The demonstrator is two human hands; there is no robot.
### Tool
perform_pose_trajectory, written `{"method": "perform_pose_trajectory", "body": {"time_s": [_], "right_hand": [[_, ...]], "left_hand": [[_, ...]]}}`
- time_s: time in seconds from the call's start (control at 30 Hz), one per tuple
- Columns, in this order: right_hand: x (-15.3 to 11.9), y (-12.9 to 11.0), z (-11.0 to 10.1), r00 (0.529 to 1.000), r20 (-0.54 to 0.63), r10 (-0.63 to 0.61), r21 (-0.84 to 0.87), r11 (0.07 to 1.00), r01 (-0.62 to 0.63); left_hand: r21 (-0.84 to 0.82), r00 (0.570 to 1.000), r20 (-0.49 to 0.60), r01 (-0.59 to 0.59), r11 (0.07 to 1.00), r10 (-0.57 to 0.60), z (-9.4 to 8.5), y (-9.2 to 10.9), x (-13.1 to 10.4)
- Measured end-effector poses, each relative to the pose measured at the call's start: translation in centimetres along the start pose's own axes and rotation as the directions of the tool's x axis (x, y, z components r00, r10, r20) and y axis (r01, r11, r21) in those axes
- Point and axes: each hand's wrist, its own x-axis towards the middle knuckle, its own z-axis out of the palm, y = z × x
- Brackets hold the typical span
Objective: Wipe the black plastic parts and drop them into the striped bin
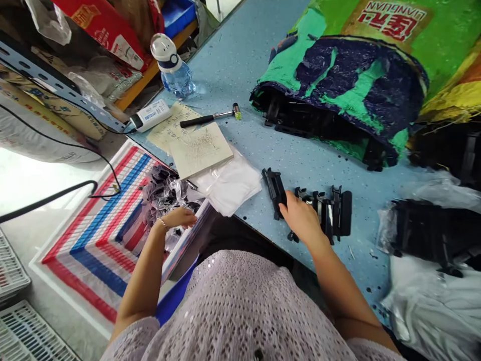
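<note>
Black plastic parts [326, 210], head view: a short row of clip-like moulded pieces lies on the blue table [240, 65], near its front edge. Right hand [302, 220] rests palm-down on the left end of the row, fingers curled over one piece; whether it is truly gripped or only pressed cannot be told, since the fingertips are hidden. One longer black piece [273, 188] lies just left of the knuckles, touching the hand's far side.

Left hand [180, 218]: reaches down off the table's left edge into a heap of crumpled clear bags [165, 190] on a striped woven sack [101, 235]. Fingers bent loosely over the bags; nothing plainly held.

Handling note, as a judgement: the pieces look light and snag-prone, so a pinch across one piece's body should separate it cleanly from its neighbours.

Also present: small hammer [210, 118], beige card [199, 150], white folded bags [233, 185], water bottle [171, 67], green sack of black parts [338, 90] far right.
</note>
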Motion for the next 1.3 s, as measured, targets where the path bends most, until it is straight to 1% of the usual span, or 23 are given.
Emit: {"method": "perform_pose_trajectory", "body": {"time_s": [0.07, 0.1, 0.13, 0.17, 0.2, 0.23, 0.27, 0.3, 0.37, 0.43, 0.53, 0.6, 0.67, 0.73, 0.8, 0.87, 0.9, 0.97, 1.03, 1.1, 1.13, 1.17, 1.3], "right_hand": [[0.5, 0.9, 0.4, 0.999, -0.014, 0.034, 0.210, 0.977, -0.031], [0.6, 1.3, 0.7, 0.999, -0.030, 0.042, 0.353, 0.935, -0.028], [0.7, 1.7, 1.1, 0.998, -0.050, 0.044, 0.510, 0.860, -0.013], [0.8, 2.0, 1.6, 0.997, -0.068, 0.040, 0.659, 0.752, 0.015], [0.8, 2.2, 2.1, 0.996, -0.083, 0.034, 0.784, 0.620, 0.044], [0.8, 2.3, 2.5, 0.996, -0.088, 0.028, 0.875, 0.480, 0.064], [0.8, 2.3, 2.9, 0.996, -0.084, 0.026, 0.934, 0.351, 0.070], [0.7, 2.2, 3.1, 0.997, -0.073, 0.030, 0.968, 0.243, 0.063], [0.6, 1.7, 3.0, 0.998, -0.042, 0.040, 0.996, 0.081, 0.039], [0.8, 0.6, 2.3, 1.000, -0.025, 0.006, 0.998, -0.056, 0.025], [1.7, -2.1, 1.1, 0.991, -0.017, -0.134, 0.969, -0.247, -0.016], [2.9, -4.4, 0.7, 0.970, 0.000, -0.242, 0.939, -0.334, -0.083], [4.1, -6.4, 1.1, 0.953, 0.045, -0.300, 0.920, -0.358, -0.156], [4.7, -7.6, 1.9, 0.962, 0.090, -0.260, 0.923, -0.341, -0.178], [4.3, -7.5, 2.6, 0.984, 0.083, -0.159, 0.937, -0.324, -0.131], [3.0, -6.4, 3.2, 0.988, 0.050, -0.143, 0.945, -0.313, -0.093], [2.2, -5.7, 3.3, 0.979, 0.053, -0.198, 0.944, -0.310, -0.114], [0.6, -4.5, 3.6, 0.915, 0.124, -0.385, 0.922, -0.296, -0.249], [-0.1, -4.1, 4.1, 0.799, 0.223, -0.559, 0.869, -0.258, -0.423], [0.2, -4.7, 4.8, 0.728, 0.268, -0.631, 0.824, -0.241, -0.513], [0.6, -5.3, 5.1, 0.726, 0.271, -0.632, 0.821, -0.242, -0.517], [1.1, -5.9, 5.4, 0.756, 0.259, -0.601, 0.839, -0.247, -0.484], [2.5, -7.1, 5.4, 0.934, 0.150, -0.324, 0.951, -0.211, -0.226]], "left_hand": [[-0.060, 0.973, 0.026, -0.226, 0.972, 0.228, 0.1, 3.7, -0.1], [-0.061, 0.930, -0.046, -0.368, 0.928, 0.366, 0.6, 5.9, 0.0], [-0.014, 0.858, -0.166, -0.496, 0.868, 0.487, 1.4, 8.1, 0.5], [0.097, 0.761, -0.331, -0.561, 0.822, 0.558, 2.4, 10.2, 1.2], [0.237, 0.664, -0.451, -0.556, 0.797, 0.597, 3.4, 12.0, 2.1], [0.354, 0.588, -0.519, -0.513, 0.782, 0.621, 4.2, 13.4, 3.1], [0.433, 0.536, -0.557, -0.465, 0.773, 0.634, 4.7, 14.4, 4.1], [0.465, 0.517, -0.572, -0.435, 0.771, 0.637, 5.0, 15.0, 5.0], [0.408, 0.524, -0.605, -0.442, 0.799, 0.599, 4.5, 15.0, 6.2], [0.277, 0.565, -0.627, -0.483, 0.831, 0.537, 3.4, 14.5, 6.5], [0.122, 0.652, -0.595, -0.504, 0.855, 0.470, 2.1, 14.1, 6.1], [0.068, 0.687, -0.572, -0.504, 0.861, 0.447, 1.8, 14.2, 5.5], [0.065, 0.664, -0.588, -0.530, 0.846, 0.462, 1.7, 14.2, 4.7], [0.191, 0.583, -0.600, -0.560, 0.806, 0.547, 1.5, 14.1, 3.8], [0.398, 0.518, -0.555, -0.522, 0.755, 0.651, 0.9, 13.9, 3.0], [0.542, 0.521, -0.485, -0.451, 0.709, 0.702, 0.3, 13.7, 2.5], [0.567, 0.528, -0.468, -0.435, 0.699, 0.708, 0.0, 13.7, 2.5], [0.560, 0.525, -0.458, -0.456, 0.692, 0.717, -0.3, 13.7, 2.7], [0.529, 0.504, -0.468, -0.498, 0.687, 0.726, -0.3, 13.8, 2.7], [0.520, 0.465, -0.490, -0.523, 0.675, 0.737, 0.3, 13.6, 2.2], [0.528, 0.442, -0.490, -0.536, 0.659, 0.752, 0.8, 13.5, 1.7], [0.541, 0.421, -0.472, -0.556, 0.631, 0.775, 1.5, 13.4, 1.0], [0.508, 0.367, -0.262, -0.734, 0.451, 0.892, 5.2, 13.0, -1.1]]}}
